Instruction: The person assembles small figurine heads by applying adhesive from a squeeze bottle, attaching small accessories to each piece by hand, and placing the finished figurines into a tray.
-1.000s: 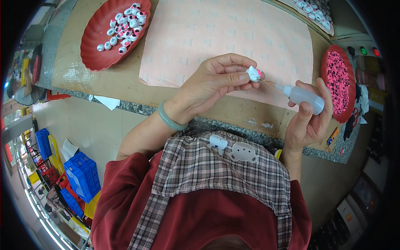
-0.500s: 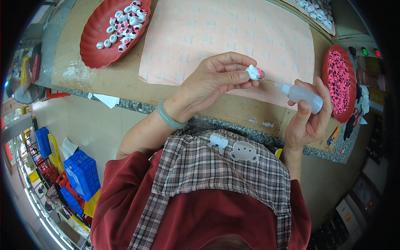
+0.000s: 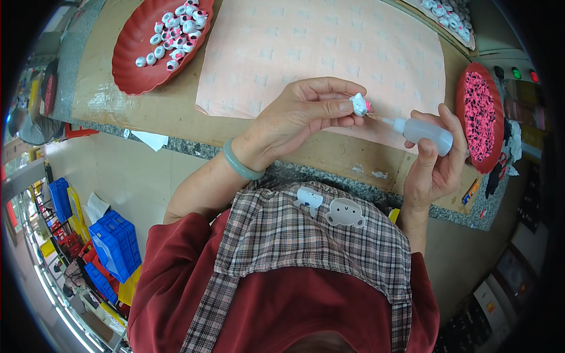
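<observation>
- Bench top (image 3: 176,112): brown board w/ speckled stone edge; far side cut off by the picture's rim, near edge partly hidden behind the person's arms and plaid apron (image 3: 312,247).
- Pink sheet (image 3: 329,53): lies flat mid-bench, faint pale marks on it too washed out to read; lower right corner hidden by both hands.
- Red oval dish (image 3: 132,65), upper left: holds small white-and-pink pieces, top rim cut off.
- Second red dish (image 3: 471,117), right: packed w/ tiny pink-and-black bits, too small to tell what they are.
- Tray (image 3: 447,15) at top right: mostly out of frame, only a few white pieces show.
- Left hand (image 3: 300,117): green bangle (image 3: 238,165) at wrist; fingers curled in, thumb and fingertips pinching a small white piece (image 3: 359,105) w/ pink spot, held above the sheet's near edge.
- Right hand (image 3: 435,165): closed round a small clear squeeze bottle (image 3: 426,132); its thin nozzle points left, tip at the piece, contact hard to make out.
</observation>
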### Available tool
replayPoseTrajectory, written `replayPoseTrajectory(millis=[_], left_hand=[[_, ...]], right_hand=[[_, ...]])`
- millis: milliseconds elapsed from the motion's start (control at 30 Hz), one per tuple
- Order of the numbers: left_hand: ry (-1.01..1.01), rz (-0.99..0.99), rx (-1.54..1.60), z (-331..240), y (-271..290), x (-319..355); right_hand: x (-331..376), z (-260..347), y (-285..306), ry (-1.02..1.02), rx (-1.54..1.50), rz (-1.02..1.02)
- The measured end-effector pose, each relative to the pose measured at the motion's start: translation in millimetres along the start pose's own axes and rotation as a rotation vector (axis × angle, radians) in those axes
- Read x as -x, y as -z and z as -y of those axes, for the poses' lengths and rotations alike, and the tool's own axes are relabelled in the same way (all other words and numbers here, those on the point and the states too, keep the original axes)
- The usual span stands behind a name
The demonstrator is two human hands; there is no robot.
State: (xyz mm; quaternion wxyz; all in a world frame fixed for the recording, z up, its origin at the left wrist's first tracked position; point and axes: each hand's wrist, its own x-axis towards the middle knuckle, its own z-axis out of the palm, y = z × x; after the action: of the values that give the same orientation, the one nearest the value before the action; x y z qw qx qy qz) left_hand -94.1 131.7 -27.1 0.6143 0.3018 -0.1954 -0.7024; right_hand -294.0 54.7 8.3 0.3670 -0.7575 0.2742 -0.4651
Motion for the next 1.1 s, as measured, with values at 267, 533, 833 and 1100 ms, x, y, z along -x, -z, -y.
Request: replayPoseTrajectory(millis=[267, 533, 833, 1100], left_hand=[[0.038, 0.014, 0.008, 0, 0, 1], [0.016, 0.002, 0.016, 1, 2, 0], [0.014, -0.021, 0.008, -1, 2, 1], [0.039, 0.002, 0.106, -1, 3, 0]], right_hand=[[2, -1, -1, 0.002, -0.100, 0.001], [7, -6, -1, 0.132, 0.041, -0.016], [12, -4, 1, 0.162, 0.094, 0.014], [9, -2, 0, 0.173, 0.115, -0.001]])
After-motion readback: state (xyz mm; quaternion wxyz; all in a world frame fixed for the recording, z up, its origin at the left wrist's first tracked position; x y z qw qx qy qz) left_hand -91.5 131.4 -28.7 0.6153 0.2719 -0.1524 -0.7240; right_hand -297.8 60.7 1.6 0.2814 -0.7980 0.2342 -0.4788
